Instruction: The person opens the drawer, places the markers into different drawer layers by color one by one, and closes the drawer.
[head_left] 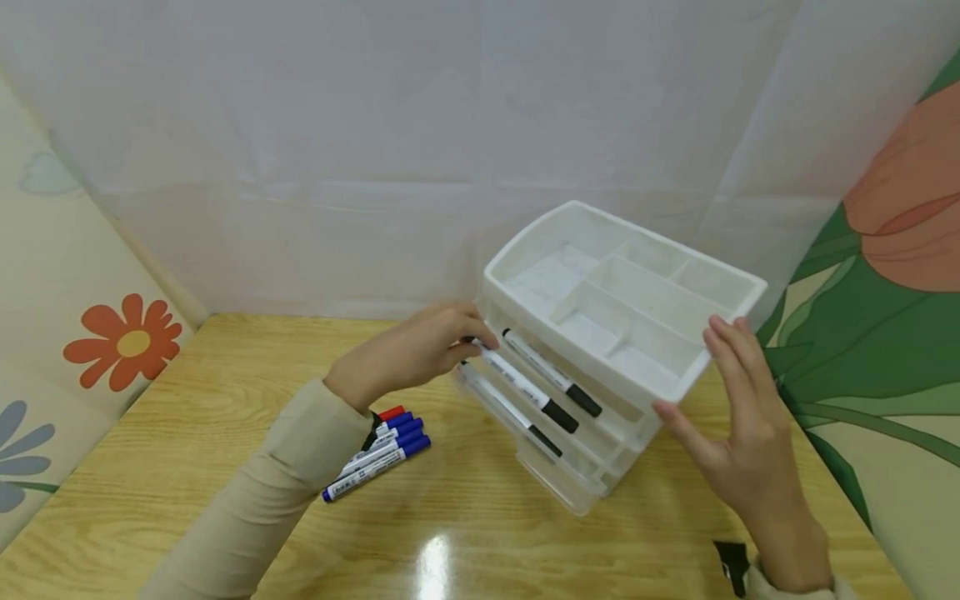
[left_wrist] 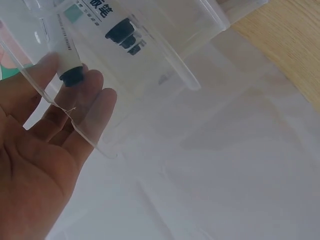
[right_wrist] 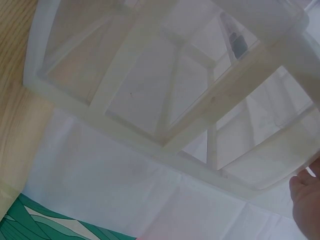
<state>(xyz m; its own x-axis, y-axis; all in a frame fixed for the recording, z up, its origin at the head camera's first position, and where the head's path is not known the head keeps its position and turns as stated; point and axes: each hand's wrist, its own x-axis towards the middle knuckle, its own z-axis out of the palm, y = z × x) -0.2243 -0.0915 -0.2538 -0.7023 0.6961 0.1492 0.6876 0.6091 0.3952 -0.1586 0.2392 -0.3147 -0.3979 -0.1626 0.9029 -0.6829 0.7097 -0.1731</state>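
Note:
A white desk organizer (head_left: 645, 283) with a divided top tray stands on the table, its clear drawer (head_left: 480, 383) pulled out toward the left. Three whiteboard markers with black caps lie at the drawer. My left hand (head_left: 420, 346) pinches the end of the middle whiteboard marker (head_left: 525, 387) between thumb and fingers. In the left wrist view, that marker's dark end (left_wrist: 72, 75) shows at the fingertips beside the clear drawer wall (left_wrist: 80, 127). My right hand (head_left: 750, 433) touches the organizer's right side at the top rim, thumb near the front corner and fingers extended.
Several blue-capped markers (head_left: 382, 462) and a red-capped one (head_left: 392, 412) lie on the wooden table (head_left: 480, 542), left of the organizer by my left sleeve. A white sheet (head_left: 337, 167) hangs behind. Flower-patterned panels (head_left: 900, 333) border both sides.

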